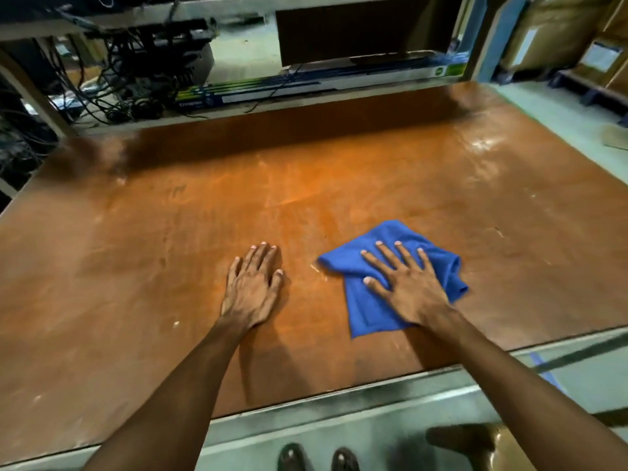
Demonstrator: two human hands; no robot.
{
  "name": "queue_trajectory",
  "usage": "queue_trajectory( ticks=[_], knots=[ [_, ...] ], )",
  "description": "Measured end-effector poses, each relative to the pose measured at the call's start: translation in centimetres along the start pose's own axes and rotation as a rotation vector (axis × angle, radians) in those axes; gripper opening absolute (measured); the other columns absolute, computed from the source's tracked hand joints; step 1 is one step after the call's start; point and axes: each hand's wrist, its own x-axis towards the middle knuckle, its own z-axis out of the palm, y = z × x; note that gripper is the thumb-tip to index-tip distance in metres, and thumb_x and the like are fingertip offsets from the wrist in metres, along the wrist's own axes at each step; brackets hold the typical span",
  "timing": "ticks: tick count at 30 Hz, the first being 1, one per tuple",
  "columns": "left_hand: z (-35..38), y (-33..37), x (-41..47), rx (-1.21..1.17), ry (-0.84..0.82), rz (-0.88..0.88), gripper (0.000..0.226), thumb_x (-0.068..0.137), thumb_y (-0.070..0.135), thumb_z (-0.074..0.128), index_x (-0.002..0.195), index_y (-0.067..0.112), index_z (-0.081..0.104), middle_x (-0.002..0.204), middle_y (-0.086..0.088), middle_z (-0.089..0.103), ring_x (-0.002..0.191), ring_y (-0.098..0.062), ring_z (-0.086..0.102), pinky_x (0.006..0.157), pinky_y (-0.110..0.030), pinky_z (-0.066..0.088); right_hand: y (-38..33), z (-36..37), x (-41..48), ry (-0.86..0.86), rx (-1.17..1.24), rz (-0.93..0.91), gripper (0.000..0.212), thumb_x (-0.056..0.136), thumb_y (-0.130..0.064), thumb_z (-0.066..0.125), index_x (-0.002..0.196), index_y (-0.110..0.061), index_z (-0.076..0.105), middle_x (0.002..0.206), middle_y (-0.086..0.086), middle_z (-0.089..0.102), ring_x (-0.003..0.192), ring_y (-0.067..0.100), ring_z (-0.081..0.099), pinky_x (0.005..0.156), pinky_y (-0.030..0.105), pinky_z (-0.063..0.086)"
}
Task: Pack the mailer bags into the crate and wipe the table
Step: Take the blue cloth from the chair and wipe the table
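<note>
One table (136, 249), one blue cloth (368, 311), two hands (a left hand (251, 287) and a right hand (406, 287)), and two feet (291, 457) below the table's edge.

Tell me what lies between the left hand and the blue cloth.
Only bare brown tabletop, seen in the head view, separates the left hand from the blue cloth.
</note>
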Motion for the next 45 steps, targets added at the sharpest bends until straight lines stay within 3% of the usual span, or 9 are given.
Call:
queue_trajectory(
  ticks=[4,12,16,19,24,30,35,42,45],
  knots=[
    [0.3,-0.2,0.2,-0.014,-0.016,-0.004,0.063,0.098,0.054,0.016,0.154,0.028,0.024,0.163,0.006,0.018,0.151,-0.013,0.009,0.122,-0.043,0.007,3.1,-0.4,-2.6,0.004,0.062,0.275,0.065,0.090,-0.074,0.007,0.151,-0.052,0.005,0.164,-0.015,0.005,0.152,0.020,0.002,0.118,0.053,-0.004],
    [0.2,0.0,-0.1,-0.017,0.006,0.006,0.069,0.094,0.056,0.012,0.154,0.025,0.027,0.162,0.002,0.022,0.151,-0.016,0.014,0.121,-0.046,0.010,-4.1,-0.2,-9.9,-0.015,0.060,-0.150,0.061,0.091,-0.076,0.016,0.149,-0.056,0.010,0.161,-0.019,0.011,0.150,0.013,0.006,0.118,0.049,0.002],
    [0.2,-0.2,0.1,-0.026,-0.019,0.019,0.067,0.096,0.056,0.013,0.155,0.025,0.023,0.164,0.002,0.017,0.151,-0.016,0.009,0.122,-0.046,0.006,1.8,-0.8,-7.7,-0.022,-0.009,0.190,0.079,0.075,-0.084,-0.011,0.148,-0.057,0.006,0.162,-0.018,0.009,0.151,0.018,0.009,0.119,0.050,0.003],
    [0.0,0.0,-0.1,-0.033,-0.047,0.012,0.072,0.094,0.060,0.009,0.155,0.025,0.023,0.164,0.001,0.016,0.152,-0.019,0.008,0.122,-0.048,0.005,2.5,-1.0,-7.0,-0.023,0.024,0.354,0.073,0.082,-0.077,0.001,0.150,-0.053,0.012,0.163,-0.013,0.015,0.150,0.024,0.014,0.117,0.057,0.006],
    [-0.5,1.2,0.3,-0.013,-0.074,0.059,0.076,0.088,0.067,0.005,0.153,0.032,0.024,0.163,0.004,0.017,0.151,-0.018,0.008,0.121,-0.049,0.006,1.7,-0.2,-8.4,-0.032,-0.039,-0.173,0.059,0.093,-0.068,0.024,0.150,-0.054,0.012,0.162,-0.017,0.012,0.150,0.020,0.008,0.118,0.051,0.005],
    [0.9,7.8,6.0,-0.065,-0.091,0.094,0.073,0.090,0.070,0.012,0.152,0.034,0.025,0.162,0.008,0.018,0.151,-0.012,0.006,0.121,-0.048,0.004,10.7,-1.6,1.6,-0.039,0.051,0.260,0.076,0.080,-0.075,-0.003,0.151,-0.051,0.010,0.163,-0.015,0.006,0.151,0.026,0.001,0.117,0.057,-0.002],
    [2.5,13.8,13.8,-0.065,-0.030,0.047,0.078,0.087,0.066,0.005,0.152,0.029,0.028,0.162,0.005,0.021,0.151,-0.013,0.012,0.120,-0.045,0.010,11.6,-0.8,4.7,-0.031,0.024,-0.241,0.062,0.091,-0.074,0.004,0.150,-0.055,0.006,0.162,-0.018,0.007,0.151,0.020,0.002,0.118,0.055,0.000],
    [4.5,16.3,16.1,-0.038,-0.028,-0.037,0.068,0.094,0.063,0.010,0.153,0.033,0.022,0.163,0.010,0.015,0.151,-0.010,0.006,0.121,-0.045,0.008,22.7,-2.0,19.2,-0.028,0.089,0.171,0.064,0.092,-0.070,0.005,0.152,-0.049,0.003,0.164,-0.015,0.001,0.152,0.023,-0.002,0.117,0.058,-0.006],
    [4.9,16.3,17.0,-0.022,-0.031,-0.069,0.065,0.094,0.064,0.016,0.150,0.035,0.026,0.162,0.010,0.019,0.150,-0.009,0.009,0.119,-0.046,0.011,19.4,-2.0,21.1,-0.037,0.067,-0.105,0.064,0.092,-0.069,0.008,0.152,-0.049,0.001,0.164,-0.014,-0.001,0.152,0.023,-0.004,0.117,0.057,-0.008]
  ],
)
